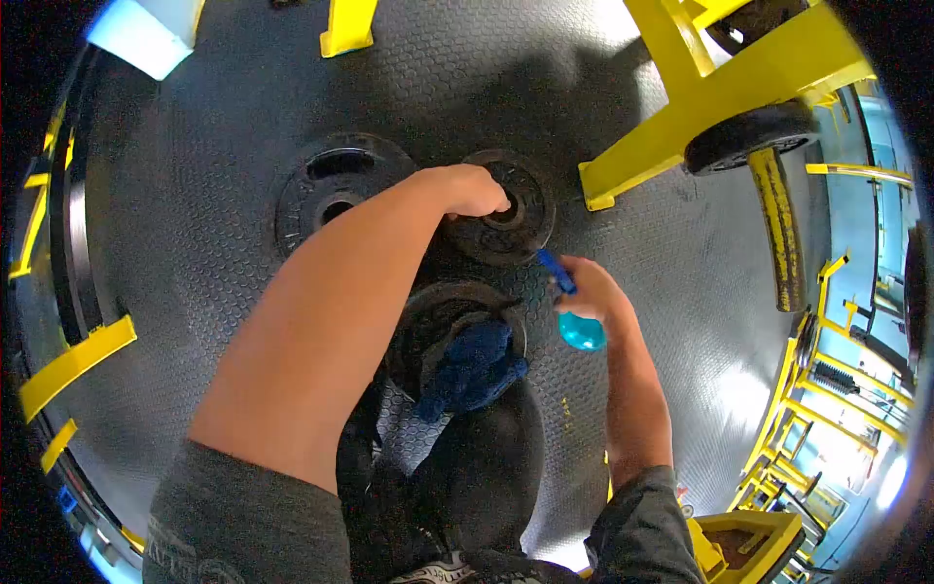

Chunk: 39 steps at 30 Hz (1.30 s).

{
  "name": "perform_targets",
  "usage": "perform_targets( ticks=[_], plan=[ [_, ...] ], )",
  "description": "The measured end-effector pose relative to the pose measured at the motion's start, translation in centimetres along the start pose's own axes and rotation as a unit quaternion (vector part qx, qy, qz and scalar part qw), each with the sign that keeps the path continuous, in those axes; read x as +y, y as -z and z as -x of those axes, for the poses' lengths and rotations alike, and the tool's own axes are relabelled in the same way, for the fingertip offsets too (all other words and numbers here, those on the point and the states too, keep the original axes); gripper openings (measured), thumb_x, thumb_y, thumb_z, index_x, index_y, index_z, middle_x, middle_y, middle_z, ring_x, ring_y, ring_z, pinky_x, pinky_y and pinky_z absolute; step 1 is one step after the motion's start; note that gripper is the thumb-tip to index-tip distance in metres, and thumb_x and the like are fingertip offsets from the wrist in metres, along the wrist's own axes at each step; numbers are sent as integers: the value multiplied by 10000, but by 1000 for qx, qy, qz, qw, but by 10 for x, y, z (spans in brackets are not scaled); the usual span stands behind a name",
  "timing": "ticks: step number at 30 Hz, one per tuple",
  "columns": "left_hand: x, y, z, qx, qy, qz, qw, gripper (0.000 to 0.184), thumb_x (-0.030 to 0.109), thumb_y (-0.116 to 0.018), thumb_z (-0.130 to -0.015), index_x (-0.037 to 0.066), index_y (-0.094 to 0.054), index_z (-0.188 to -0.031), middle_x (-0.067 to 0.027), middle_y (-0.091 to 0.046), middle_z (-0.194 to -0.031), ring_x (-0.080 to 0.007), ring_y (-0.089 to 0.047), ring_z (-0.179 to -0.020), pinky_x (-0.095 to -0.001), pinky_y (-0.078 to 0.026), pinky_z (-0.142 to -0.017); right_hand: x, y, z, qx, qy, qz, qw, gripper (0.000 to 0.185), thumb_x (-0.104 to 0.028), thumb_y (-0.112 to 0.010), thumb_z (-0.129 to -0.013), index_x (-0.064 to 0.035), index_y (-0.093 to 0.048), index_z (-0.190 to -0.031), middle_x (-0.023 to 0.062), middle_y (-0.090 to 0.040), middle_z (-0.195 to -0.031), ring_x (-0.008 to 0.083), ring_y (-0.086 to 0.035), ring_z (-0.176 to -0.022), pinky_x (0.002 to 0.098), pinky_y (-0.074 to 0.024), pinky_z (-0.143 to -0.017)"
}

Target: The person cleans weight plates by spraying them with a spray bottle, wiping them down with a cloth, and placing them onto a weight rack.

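Note:
My left hand (pixel 474 190) reaches across to a small dark weight plate (pixel 530 232), its fingers curled at the centre hole. Closed around a spray bottle (pixel 582 333) with a blue trigger head and teal liquid is my right hand (pixel 595 292); the nozzle points toward that plate. A larger dark plate (pixel 304 187) lies on the floor to the left, partly behind my left forearm. Nearer my knees, a crumpled dark blue cloth (pixel 473 362) rests over another round plate (pixel 413 326).
Yellow machine frames (pixel 700 107) stand at the upper right, with a black plate (pixel 749 138) mounted on one. Yellow racks (pixel 808 409) line the right side. A yellow foot (pixel 347 29) sits at the top. Textured black rubber matting (pixel 214 175) covers the floor.

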State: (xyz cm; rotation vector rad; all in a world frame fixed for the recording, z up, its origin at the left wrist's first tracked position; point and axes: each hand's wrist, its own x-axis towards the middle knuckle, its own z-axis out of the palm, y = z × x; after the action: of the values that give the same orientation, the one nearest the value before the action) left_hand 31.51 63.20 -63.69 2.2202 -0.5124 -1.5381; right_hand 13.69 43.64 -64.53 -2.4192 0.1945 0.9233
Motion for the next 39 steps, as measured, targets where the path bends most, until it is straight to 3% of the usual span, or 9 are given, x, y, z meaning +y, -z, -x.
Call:
perform_targets(
  ticks=[2,5,9,26,28,30,32,36,39],
  plan=[
    [-9,7,5,68,-193,-140,969,543,446,-571,-832,-58,-634,-1023,-264,-609,-1073,-385,-615,-927,-427,-485,-766,25,-5,10,121,-29,-41,991,603,-121,-721,-595,-42,-539,-1164,195,-625,-1023,369,-596,-985,402,-472,-846],
    [-10,13,11,85,-187,-110,973,511,419,-565,-826,-53,-643,-1006,-266,-608,-1071,-402,-611,-925,-431,-471,-812,50,-31,17,358,0,-79,930,625,-130,-724,-643,-82,-485,-1218,98,-604,-889,227,-592,-811,345,-475,-758],
    [-4,8,17,130,-192,-185,955,517,412,-532,-831,-74,-654,-958,-272,-623,-1015,-406,-596,-974,-444,-458,-852,45,-79,27,529,-25,-251,810,821,-221,-796,-697,-35,-342,-1355,165,-481,-1277,297,-499,-1158,378,-421,-952],
    [-7,6,1,100,-157,-137,973,519,443,-529,-839,-25,-660,-1021,-248,-604,-1102,-395,-570,-1039,-444,-442,-903,48,-121,92,349,-240,-144,894,798,-361,-777,-710,-31,-420,-1343,195,-514,-1266,283,-505,-1175,400,-391,-994],
    [-9,3,-13,120,-148,-121,974,576,498,-530,-827,-25,-653,-1037,-241,-621,-1070,-382,-597,-1000,-454,-468,-854,-45,-103,117,289,-304,-353,836,771,-335,-776,-702,-36,-441,-1328,204,-504,-1257,322,-523,-1134,430,-408,-973],
    [1,15,16,72,-96,-51,991,617,532,-523,-823,-21,-636,-1073,-228,-626,-1060,-370,-605,-974,-455,-479,-819,-131,-108,129,341,-93,-367,861,685,-316,-765,-708,-71,-496,-1288,214,-478,-1273,370,-487,-1159,463,-404,-971],
    [11,14,21,3,-35,25,999,714,614,-498,-813,10,-578,-1184,-205,-615,-1072,-343,-603,-947,-467,-490,-746,-177,-101,114,330,37,-6,943,497,-138,-720,-682,-107,-590,-1161,205,-499,-1223,385,-487,-1103,451,-427,-928],
    [11,9,17,-37,-61,112,991,730,630,-497,-807,36,-556,-1228,-216,-577,-1166,-371,-557,-1050,-518,-456,-815,-131,-122,72,383,70,-70,918,302,-40,-621,-636,-89,-662,-931,181,-531,-1164,375,-492,-1086,455,-402,-950],
    [5,12,15,-73,2,229,971,791,675,-484,-791,88,-477,-1323,-212,-518,-1272,-374,-505,-1144,-542,-403,-891,-124,-54,37,471,20,-105,875,407,-94,-645,-710,-84,-603,-1114,227,-515,-1210,412,-437,-1156,482,-342,-1008]
  ],
)
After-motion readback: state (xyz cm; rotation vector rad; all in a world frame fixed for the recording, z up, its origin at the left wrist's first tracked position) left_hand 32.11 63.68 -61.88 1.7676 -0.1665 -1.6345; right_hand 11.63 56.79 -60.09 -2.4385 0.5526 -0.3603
